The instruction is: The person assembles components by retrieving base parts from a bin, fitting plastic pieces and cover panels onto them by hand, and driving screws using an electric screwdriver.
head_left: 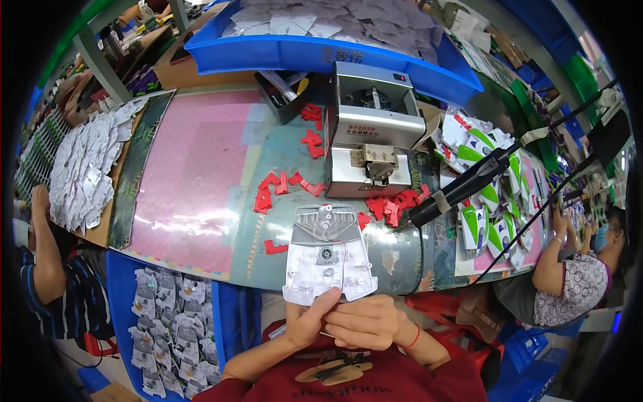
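Note:
A white and grey plastic housing half (328,258), with its inner side up, is held in front of me over the table's near edge. Screw posts, a small round part and a thin red wire show inside it. My left hand (311,323) grips its near edge, thumb on top. Just right of that, my right hand (365,321) is closed with its fingers pressed together, against the left hand and close below the housing. What lies under the right fingers is hidden. Small red plastic parts (263,195) lie scattered beyond the housing.
Behind the housing stands a silver screw-feeding machine (375,127). A black electric screwdriver (462,187) hangs at an angle on the right, near white-green shells (499,234). A blue tray (268,59) of white pieces spans the back; a blue crate (231,321) stands lower left. People sit at both sides.

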Demonstrator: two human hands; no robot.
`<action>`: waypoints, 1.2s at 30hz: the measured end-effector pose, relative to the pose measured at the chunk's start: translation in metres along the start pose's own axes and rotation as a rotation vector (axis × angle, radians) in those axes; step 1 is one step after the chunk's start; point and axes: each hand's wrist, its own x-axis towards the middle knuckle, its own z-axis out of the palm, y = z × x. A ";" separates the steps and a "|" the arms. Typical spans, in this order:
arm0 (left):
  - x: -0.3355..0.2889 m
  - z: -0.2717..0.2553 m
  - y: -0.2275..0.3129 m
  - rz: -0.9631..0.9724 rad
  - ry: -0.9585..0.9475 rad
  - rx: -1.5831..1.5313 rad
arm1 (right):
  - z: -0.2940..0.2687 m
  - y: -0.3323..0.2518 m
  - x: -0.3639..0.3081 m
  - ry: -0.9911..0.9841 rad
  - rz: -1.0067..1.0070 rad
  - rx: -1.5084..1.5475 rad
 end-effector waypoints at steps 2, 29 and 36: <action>0.000 0.001 -0.001 0.049 0.007 0.120 | 0.000 0.002 -0.002 0.004 0.006 0.034; 0.038 -0.025 0.018 0.116 0.261 -0.076 | -0.027 0.063 -0.010 -0.351 0.598 -0.317; 0.039 -0.023 0.012 0.072 0.217 -0.208 | -0.021 0.065 -0.022 -0.245 0.660 -0.342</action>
